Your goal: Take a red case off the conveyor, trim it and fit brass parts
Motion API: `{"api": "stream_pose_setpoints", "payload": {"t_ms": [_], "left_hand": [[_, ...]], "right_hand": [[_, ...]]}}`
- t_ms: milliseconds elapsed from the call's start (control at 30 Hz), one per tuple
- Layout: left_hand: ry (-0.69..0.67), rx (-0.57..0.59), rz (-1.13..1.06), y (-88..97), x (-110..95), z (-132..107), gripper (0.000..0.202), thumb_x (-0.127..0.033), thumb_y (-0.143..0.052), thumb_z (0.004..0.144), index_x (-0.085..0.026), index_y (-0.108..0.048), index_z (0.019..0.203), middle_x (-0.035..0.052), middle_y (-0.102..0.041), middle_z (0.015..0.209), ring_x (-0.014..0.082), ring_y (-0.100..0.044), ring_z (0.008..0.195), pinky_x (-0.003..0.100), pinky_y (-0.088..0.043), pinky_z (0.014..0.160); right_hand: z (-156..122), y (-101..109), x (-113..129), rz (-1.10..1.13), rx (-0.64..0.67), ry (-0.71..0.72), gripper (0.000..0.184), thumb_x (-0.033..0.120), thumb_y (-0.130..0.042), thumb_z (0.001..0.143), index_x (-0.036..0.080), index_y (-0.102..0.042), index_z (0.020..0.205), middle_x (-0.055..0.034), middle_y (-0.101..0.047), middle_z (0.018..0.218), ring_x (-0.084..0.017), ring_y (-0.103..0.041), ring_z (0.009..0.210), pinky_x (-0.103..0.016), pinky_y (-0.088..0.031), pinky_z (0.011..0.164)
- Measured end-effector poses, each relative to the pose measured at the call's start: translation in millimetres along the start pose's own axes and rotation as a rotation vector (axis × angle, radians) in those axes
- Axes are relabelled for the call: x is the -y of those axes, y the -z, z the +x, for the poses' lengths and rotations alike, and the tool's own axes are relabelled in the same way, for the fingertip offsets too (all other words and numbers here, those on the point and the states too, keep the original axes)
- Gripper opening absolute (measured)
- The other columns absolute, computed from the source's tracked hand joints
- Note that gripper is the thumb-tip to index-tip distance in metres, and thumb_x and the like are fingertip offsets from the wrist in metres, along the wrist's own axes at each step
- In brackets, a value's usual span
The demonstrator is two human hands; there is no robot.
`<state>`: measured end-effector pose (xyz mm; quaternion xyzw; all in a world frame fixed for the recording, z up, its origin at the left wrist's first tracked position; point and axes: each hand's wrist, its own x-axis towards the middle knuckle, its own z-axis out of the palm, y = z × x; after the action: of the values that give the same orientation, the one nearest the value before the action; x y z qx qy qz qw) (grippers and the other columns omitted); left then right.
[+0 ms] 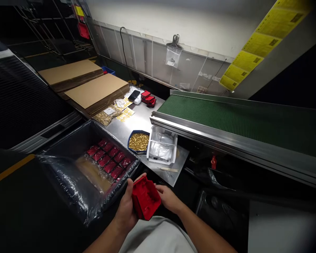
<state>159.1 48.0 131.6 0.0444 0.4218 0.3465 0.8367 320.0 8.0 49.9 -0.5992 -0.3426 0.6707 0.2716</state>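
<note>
A hollow red plastic housing (146,197) is held up in front of my body, its open side facing me. My left hand (126,209) is wrapped around its left side, with the thumb along the edge. On the opposite side, my right hand (170,198) has its bent fingers at the upper right edge, partly hidden behind the part. Just beyond my hands is a plastic-lined bin (65,182) with rows of red parts (109,158) inside. A blue tray (131,149) of small gold-coloured pieces (138,141) stands on the metal table (121,130).
A white tray (162,161) contains clear plastic bags. Beside it lie a pale stick-like tool (168,169) and a bag of gold pieces (106,115) farther left. Red-black parts (149,99) and a phone (134,95) sit near flat cardboard stacks (97,89). A green conveyor (213,116) extends right.
</note>
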Motion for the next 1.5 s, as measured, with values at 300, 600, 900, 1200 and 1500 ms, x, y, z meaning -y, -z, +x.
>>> {"api": "stream_pose_setpoints", "payload": {"t_ms": [300,600,900,1200,1500], "left_hand": [[-0.043,-0.221,0.033,0.6,-16.7,-8.6,0.067,-0.06,-0.046,0.091,-0.015,-0.045,0.14,0.0217,-0.069,0.112,0.0357,-0.068,0.101,0.055,-0.054,0.09],[-0.012,-0.141,-0.08,-7.2,-26.2,-13.8,0.074,-0.066,-0.045,0.089,-0.011,-0.047,0.138,0.0188,-0.07,0.106,0.0345,-0.067,0.097,0.056,-0.051,0.093],[-0.059,-0.084,0.041,-15.5,-25.1,-9.9,0.075,-0.071,-0.036,0.089,-0.013,-0.052,0.134,0.0175,-0.07,0.106,0.0337,-0.067,0.098,0.044,-0.054,0.084],[-0.04,0.015,0.136,-26.5,-26.5,-14.4,0.077,-0.073,-0.027,0.089,-0.012,-0.053,0.128,0.017,-0.068,0.112,0.0319,-0.061,0.112,0.04,-0.044,0.1],[-0.144,0.053,0.284,-20.6,-23.3,-9.7,0.08,-0.077,-0.027,0.087,-0.015,-0.054,0.128,0.0144,-0.067,0.11,0.0327,-0.059,0.112,0.04,-0.041,0.099]], "right_hand": [[81.0,58.9,-89.9,-0.544,-0.741,-0.044,0.03,0.025,-0.057,0.087,0.012,-0.057,0.114,-0.0187,-0.048,0.119,-0.035,-0.051,0.109,-0.044,-0.042,0.09],[49.7,77.7,-79.5,-0.557,-0.727,0.105,0.014,0.025,-0.062,0.083,0.016,-0.065,0.093,-0.0136,-0.055,0.111,-0.032,-0.055,0.102,-0.042,-0.043,0.085],[-48.7,8.4,86.1,-0.208,-0.401,0.537,0.024,0.041,-0.056,0.094,0.028,-0.061,0.114,-0.0018,-0.063,0.104,-0.016,-0.061,0.09,-0.027,-0.049,0.076],[-65.2,-24.3,121.6,-0.447,-0.224,0.524,0.017,0.032,-0.054,0.093,0.025,-0.068,0.101,-0.0011,-0.059,0.086,-0.014,-0.057,0.073,-0.03,-0.045,0.066],[-66.0,-31.3,121.1,-0.329,-0.22,0.4,0.015,0.033,-0.056,0.091,0.026,-0.07,0.092,0.0012,-0.063,0.083,-0.014,-0.059,0.073,-0.028,-0.044,0.067]]}}
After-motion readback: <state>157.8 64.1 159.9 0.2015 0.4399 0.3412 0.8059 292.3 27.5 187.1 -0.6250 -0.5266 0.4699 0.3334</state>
